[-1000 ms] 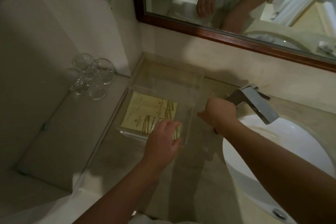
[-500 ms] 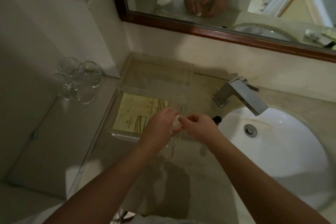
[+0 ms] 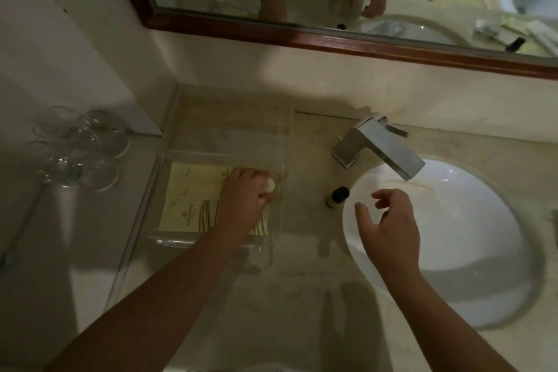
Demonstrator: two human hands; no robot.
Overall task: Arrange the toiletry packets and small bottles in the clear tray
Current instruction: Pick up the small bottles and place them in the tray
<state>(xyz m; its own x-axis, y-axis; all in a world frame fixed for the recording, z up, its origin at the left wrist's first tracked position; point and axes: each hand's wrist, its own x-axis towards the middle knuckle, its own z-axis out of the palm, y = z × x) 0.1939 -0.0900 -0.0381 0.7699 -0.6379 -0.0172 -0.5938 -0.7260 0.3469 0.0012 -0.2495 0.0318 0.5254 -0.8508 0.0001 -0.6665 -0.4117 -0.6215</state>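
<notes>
The clear tray (image 3: 282,214) sits on the counter left of the sink. Cream toiletry packets (image 3: 190,205) with brown stripes lie flat in its left part. My left hand (image 3: 241,201) is inside the tray over the packets, shut on a small white object (image 3: 268,185) at the tray's right side. A small bottle with a black cap (image 3: 336,196) stands on the counter between the tray and the sink. My right hand (image 3: 389,226) hovers over the basin's left rim, just right of that bottle, fingers apart and holding nothing.
A white oval sink (image 3: 471,251) fills the right, with a chrome faucet (image 3: 380,145) behind it. Several upturned glasses (image 3: 78,151) stand on the lower shelf at left. A wood-framed mirror (image 3: 332,36) runs along the wall, reflecting more packets at right.
Both hands met at the tray's right edge, where the small white object passed to my left hand. My left hand has moved into the tray; my right hand has drawn back right, empty.
</notes>
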